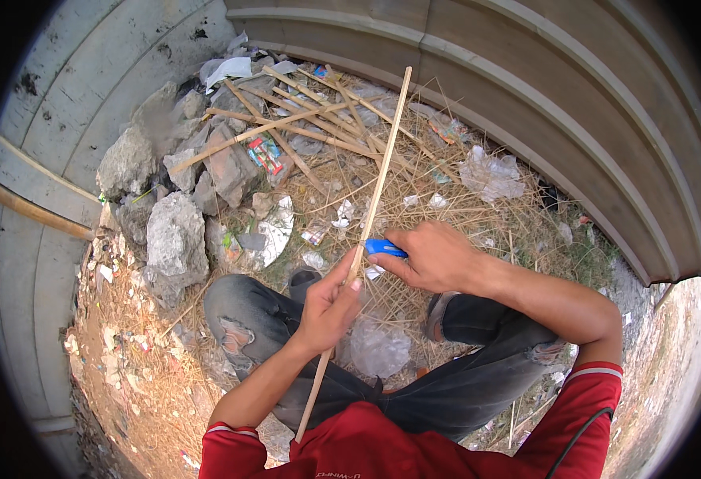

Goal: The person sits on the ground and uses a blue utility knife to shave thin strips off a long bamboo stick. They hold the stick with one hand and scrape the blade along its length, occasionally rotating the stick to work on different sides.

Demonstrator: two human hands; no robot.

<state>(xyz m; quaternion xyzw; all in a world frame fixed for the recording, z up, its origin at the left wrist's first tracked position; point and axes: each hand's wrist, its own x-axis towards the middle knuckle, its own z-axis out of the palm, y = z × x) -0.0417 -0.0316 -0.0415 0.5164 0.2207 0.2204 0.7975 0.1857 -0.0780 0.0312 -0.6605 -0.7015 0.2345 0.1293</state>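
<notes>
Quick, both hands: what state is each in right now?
Left hand: closed, holding the wooden strip.
Right hand: closed, holding the blue tool, its end at the strip.

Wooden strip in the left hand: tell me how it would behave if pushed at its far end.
The wooden strip is probably fairly stiff, since it reaches well beyond the left hand without obvious sag. It is likely light for its length, being so narrow. Its far end might swing sideways if pushed, as nothing visibly braces it there.

left fingers [341,271] curled, thumb [353,290] extended; right fingers [400,237] clenched, right elbow [607,321] bent outward
</notes>
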